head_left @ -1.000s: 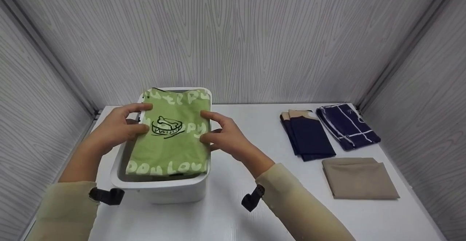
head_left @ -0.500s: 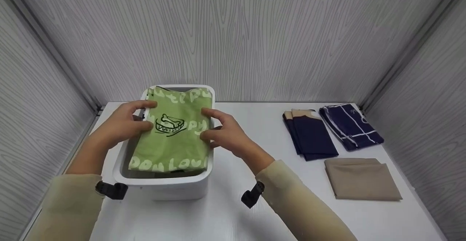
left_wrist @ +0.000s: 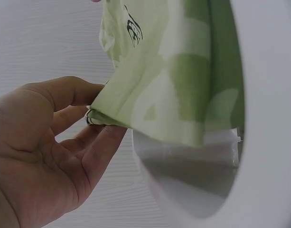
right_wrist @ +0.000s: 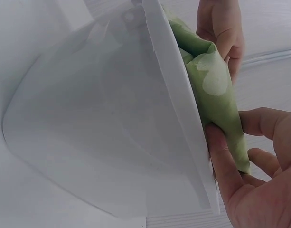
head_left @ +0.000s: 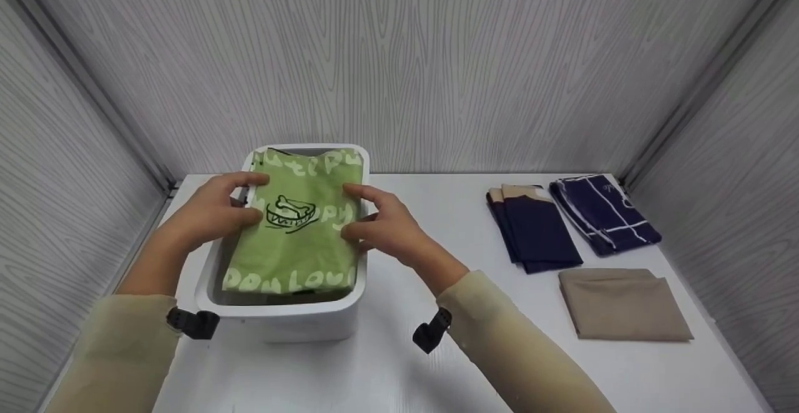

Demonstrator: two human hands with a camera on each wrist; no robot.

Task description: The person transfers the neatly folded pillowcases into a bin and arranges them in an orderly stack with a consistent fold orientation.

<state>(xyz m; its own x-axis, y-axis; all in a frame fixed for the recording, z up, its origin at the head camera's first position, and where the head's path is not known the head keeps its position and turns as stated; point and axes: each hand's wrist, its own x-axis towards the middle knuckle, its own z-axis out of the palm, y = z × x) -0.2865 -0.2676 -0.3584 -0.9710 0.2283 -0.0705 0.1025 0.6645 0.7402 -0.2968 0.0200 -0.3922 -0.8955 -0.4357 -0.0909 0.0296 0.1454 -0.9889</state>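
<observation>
A folded green cloth point(head_left: 293, 244) with white lettering and a black drawing of a bone in a bowl lies across the mouth of a white plastic bin point(head_left: 281, 310). On its left side my left hand point(head_left: 212, 210) pinches the edge between thumb and fingers, as the left wrist view shows with the cloth point(left_wrist: 169, 90) in the fingers. My right hand point(head_left: 390, 226) pinches the opposite edge. In the right wrist view, fingers of that hand point(right_wrist: 268, 175) sit on both sides of the cloth, close to the bin's rim point(right_wrist: 183, 90). Most of the bin's inside is hidden.
To the right on the white table point(head_left: 437, 313) lie a folded navy cloth with a tan end point(head_left: 540, 232), a folded navy cloth with white lines point(head_left: 608, 213) and a folded beige cloth point(head_left: 627, 307). Wood-grain panels point(head_left: 406, 70) stand behind and at both sides.
Bin, cloth and hands have shifted together slightly right and up in the head view, as have the cloths on the table. Both hands keep their hold on the green cloth.
</observation>
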